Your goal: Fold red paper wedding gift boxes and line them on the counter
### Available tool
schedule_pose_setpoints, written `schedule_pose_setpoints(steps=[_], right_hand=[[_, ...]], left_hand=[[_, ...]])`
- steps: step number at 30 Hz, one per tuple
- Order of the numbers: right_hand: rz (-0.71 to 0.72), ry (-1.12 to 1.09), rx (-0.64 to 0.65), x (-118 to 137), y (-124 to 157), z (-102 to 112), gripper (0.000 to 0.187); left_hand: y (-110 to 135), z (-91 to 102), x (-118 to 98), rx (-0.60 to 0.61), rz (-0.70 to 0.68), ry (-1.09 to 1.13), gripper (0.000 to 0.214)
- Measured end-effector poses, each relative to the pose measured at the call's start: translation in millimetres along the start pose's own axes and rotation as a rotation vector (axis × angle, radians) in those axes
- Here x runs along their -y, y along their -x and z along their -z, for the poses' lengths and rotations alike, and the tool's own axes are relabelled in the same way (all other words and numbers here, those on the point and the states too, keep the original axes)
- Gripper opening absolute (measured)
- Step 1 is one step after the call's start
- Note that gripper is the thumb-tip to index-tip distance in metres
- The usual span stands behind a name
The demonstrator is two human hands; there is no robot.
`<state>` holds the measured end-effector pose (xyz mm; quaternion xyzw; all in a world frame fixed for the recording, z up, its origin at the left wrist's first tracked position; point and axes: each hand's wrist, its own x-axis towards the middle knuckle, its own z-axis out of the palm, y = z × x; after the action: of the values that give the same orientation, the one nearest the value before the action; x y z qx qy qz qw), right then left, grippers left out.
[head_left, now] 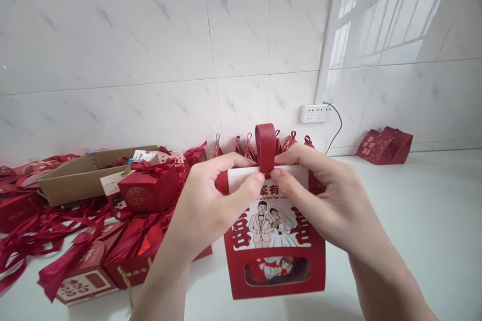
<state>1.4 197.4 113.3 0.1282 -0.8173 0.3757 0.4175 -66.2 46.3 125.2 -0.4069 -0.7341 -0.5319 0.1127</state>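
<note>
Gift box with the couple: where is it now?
In the head view, the gift box is low, just right of centre, its top held between left hand and right hand, right of the ribboned boxes.

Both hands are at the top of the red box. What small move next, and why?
Probably have the left hand and right hand squeeze at the foot of the strap before letting go. Both already grip the top of the box, thumbs beside that foot, and I can't tell whether it's secured.
</note>
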Motion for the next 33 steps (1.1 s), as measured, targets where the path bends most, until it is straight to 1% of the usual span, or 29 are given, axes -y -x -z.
schedule_pose_setpoints(steps=[3, 7, 10, 14, 20, 23, 27, 30, 33], right_hand=[[0.036, -0.001, 0.000, 0.4, 2.0, -1.4, 0.009], [0.100, 0.010, -0.054, 0.6, 3.1, -4.8, 0.011], [0.117, 0.025, -0.075, 0.2, 2.7, -6.5, 0.012], [0.107, 0.011, -0.071, -0.9, 4.1, -6.1, 0.012], [0.028, -0.021, 0.003, -2.0, 3.6, -3.5, 0.010], [0.022, -0.027, 0.012, -1.4, 0.8, -1.6, 0.011], [0.023, -0.028, 0.055, 0.7, 0.3, 1.7, 0.013], [0.004, -0.037, 0.137, 1.9, 2.1, 3.0, 0.012], [-0.029, -0.056, 0.198, 1.9, 3.0, 3.6, 0.011]], left_hand=[[1.6, -4.0, -2.1, -0.064, -0.018, 0.010, 0.014], [4.2, -8.5, -2.7, -0.131, -0.044, 0.019, 0.018], [4.8, -8.4, -2.3, -0.122, -0.063, -0.030, 0.017], [4.3, -7.2, -1.6, -0.114, -0.081, -0.059, 0.018], [3.4, -8.3, 0.5, -0.128, -0.091, -0.063, 0.019], [3.7, -8.0, -0.5, -0.112, -0.100, -0.076, 0.018], [5.0, -8.0, -3.1, -0.093, -0.103, -0.039, 0.010], [5.8, -9.1, -2.8, -0.138, -0.107, -0.046, 0.016], [5.7, -10.5, -1.4, -0.195, -0.169, -0.099, 0.020]])
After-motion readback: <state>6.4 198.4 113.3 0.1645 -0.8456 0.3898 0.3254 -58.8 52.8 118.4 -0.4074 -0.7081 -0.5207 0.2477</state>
